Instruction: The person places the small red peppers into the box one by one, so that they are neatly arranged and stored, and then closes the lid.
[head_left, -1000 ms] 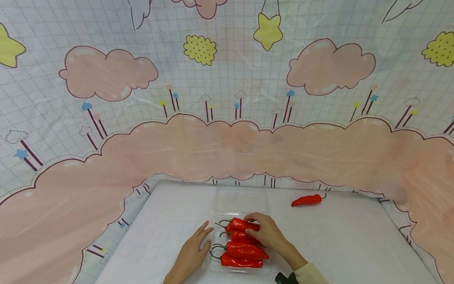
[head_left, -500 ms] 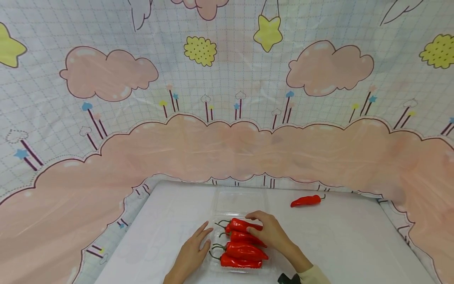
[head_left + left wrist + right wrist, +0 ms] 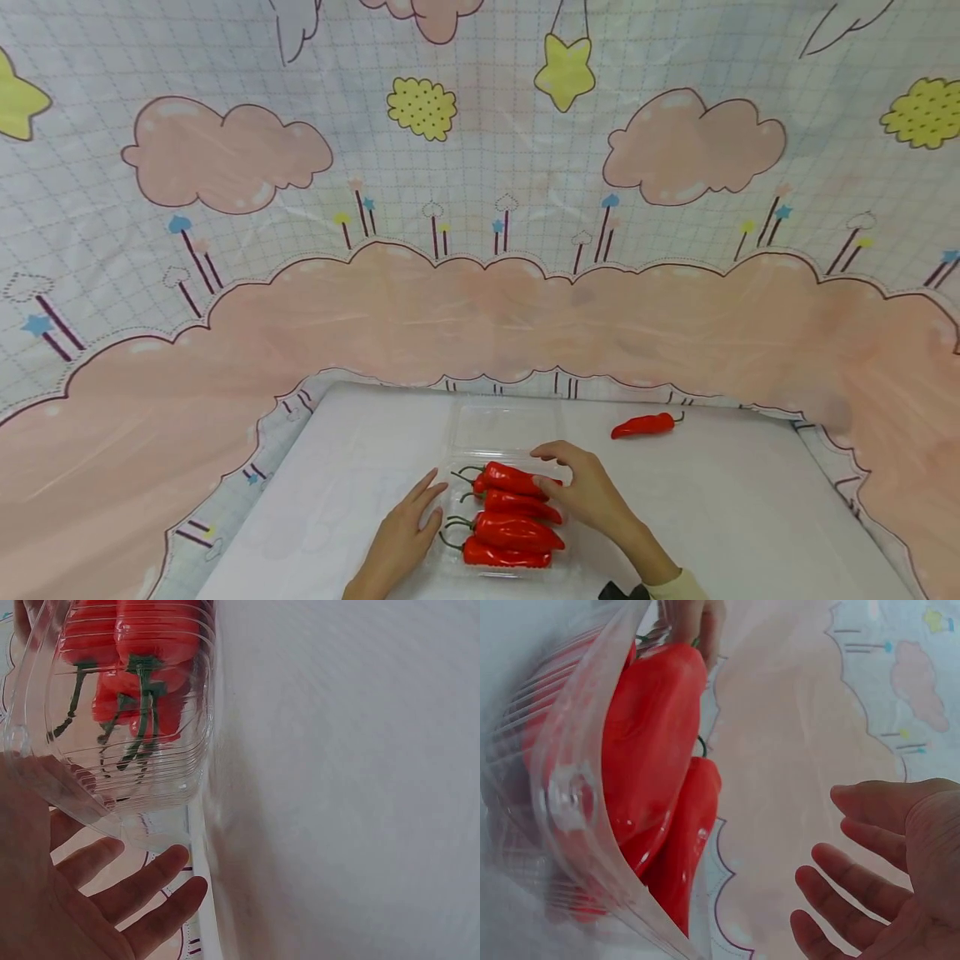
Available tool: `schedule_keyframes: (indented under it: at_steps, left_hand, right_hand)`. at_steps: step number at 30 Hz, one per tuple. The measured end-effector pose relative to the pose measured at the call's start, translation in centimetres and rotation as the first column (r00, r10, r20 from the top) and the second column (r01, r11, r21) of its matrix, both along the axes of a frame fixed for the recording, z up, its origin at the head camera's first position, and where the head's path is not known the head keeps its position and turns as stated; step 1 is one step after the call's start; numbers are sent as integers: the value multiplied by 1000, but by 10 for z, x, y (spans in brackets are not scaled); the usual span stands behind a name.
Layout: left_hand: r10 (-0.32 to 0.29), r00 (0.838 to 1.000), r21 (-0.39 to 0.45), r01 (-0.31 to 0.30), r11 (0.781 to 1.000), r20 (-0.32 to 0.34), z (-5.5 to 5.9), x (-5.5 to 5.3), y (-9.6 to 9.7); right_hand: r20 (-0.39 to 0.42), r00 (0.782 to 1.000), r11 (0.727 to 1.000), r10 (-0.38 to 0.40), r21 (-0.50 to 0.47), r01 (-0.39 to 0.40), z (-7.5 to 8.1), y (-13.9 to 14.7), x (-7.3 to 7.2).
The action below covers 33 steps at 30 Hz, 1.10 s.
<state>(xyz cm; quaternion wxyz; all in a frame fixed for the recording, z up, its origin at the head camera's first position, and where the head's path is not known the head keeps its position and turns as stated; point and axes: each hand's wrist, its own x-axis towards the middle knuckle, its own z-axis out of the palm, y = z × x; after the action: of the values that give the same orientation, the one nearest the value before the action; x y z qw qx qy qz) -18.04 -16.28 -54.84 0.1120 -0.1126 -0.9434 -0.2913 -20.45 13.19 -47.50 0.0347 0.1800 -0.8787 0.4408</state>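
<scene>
A clear plastic clamshell box (image 3: pixel 498 573) holds several glossy red peppers (image 3: pixel 516 532), their green stems pointing left in the head view. My left hand (image 3: pixel 397 537) is beside the box's left end, fingers spread; the left wrist view shows the fingers near the clear corner, with stems (image 3: pixel 142 712) behind the plastic. At the other end is my right hand (image 3: pixel 588 492), its fingers loosely bent and holding nothing. In the right wrist view that hand (image 3: pixel 877 877) stands apart from the peppers (image 3: pixel 656 727), which rise above the box's rim (image 3: pixel 574 791).
The box's lid (image 3: pixel 506 427) lies folded back behind it. A single red pepper (image 3: pixel 643 426) lies on the white tabletop (image 3: pixel 712 517), toward the back right. Behind the table hangs a backdrop (image 3: pixel 480 321) printed with clouds and stars.
My right hand has drawn back to the right, letting go of the rear pepper at the box's right end. The left hand has stayed put.
</scene>
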Motion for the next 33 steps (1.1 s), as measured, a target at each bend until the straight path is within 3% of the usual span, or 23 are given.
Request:
schedule_keyframes:
  at_steps: [9, 16, 27, 33]
  left_hand:
    - [16, 1000, -3, -16, 1000, 5, -4, 1, -2]
    - [5, 1000, 7, -5, 1000, 10, -3, 2, -1]
    - [-2, 1000, 21, 1, 1000, 17, -2, 3, 0]
    - [-8, 1000, 24, 7, 1000, 27, 1, 0, 0]
  right_hand:
    - [-55, 996, 997, -74, 20, 75, 0, 15, 0]
    - [-43, 989, 990, -138, 4, 139, -1, 29, -1]
    - [-53, 981, 983, -185, -10, 184, -5, 51, -6]
    - [-100, 973, 979, -206, -15, 205, -7, 64, -12]
